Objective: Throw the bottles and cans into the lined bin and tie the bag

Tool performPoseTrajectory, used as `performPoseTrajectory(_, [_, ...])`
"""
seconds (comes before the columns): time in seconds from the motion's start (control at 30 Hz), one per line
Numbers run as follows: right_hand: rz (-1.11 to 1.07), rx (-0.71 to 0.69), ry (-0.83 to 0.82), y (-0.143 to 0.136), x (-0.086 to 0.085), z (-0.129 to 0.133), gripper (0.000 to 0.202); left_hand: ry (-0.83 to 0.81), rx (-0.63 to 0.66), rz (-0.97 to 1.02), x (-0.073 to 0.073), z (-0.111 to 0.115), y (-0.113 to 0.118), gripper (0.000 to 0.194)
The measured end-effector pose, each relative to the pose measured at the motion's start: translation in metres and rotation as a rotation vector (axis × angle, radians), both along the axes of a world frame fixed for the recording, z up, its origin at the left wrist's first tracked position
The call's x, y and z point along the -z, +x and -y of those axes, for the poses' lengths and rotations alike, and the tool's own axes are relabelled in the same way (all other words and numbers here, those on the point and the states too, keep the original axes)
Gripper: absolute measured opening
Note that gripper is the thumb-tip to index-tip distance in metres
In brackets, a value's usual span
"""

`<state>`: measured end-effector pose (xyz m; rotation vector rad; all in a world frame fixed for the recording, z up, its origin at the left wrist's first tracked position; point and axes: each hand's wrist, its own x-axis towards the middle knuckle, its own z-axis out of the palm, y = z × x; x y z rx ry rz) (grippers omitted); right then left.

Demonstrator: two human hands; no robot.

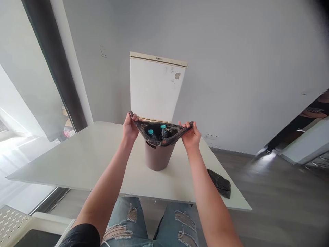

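Note:
A brownish-grey trash can [158,158] stands upright on the white table [102,147]. A black garbage bag [168,140] lines it, its mouth stretched wide to both sides above the rim. Two bottles with teal caps, a left bottle [151,134] and a right bottle [163,133], show inside the bag; their lower parts are hidden. My left hand [131,127] is closed on the bag's left edge, and my right hand [190,134] grips the opposite edge.
A folded black plastic bundle [219,183] lies near the table's right edge. Behind the table stands a white refrigerator [155,87] against the grey wall. At far right, another person's arm [313,114] shows. A pale plastic container [46,221] sits at lower left.

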<state>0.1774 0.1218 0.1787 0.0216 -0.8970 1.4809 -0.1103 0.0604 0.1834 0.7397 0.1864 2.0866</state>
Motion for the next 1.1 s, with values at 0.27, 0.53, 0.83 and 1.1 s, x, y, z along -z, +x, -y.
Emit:
performPoseTrajectory(0.27, [0.01,0.002,0.052,0.026,0.011,0.018,0.028,-0.091,-0.049,-0.033,0.01,0.04,-0.014,0.021])
performPoseTrajectory(0.53, [0.244,0.227,-0.011,0.033,0.007,0.007,0.027,-0.116,-0.055,-0.118,0.023,0.043,-0.02,0.026])
performPoseTrajectory(0.83, [0.286,0.408,-0.143,0.039,0.037,-0.025,0.055,-0.19,-0.264,-0.118,0.043,-0.006,-0.035,0.052])
performPoseTrajectory(1.1, [0.621,0.244,-0.076,0.026,0.032,-0.022,0.023,-0.205,0.011,-0.334,0.03,-0.016,-0.015,0.03])
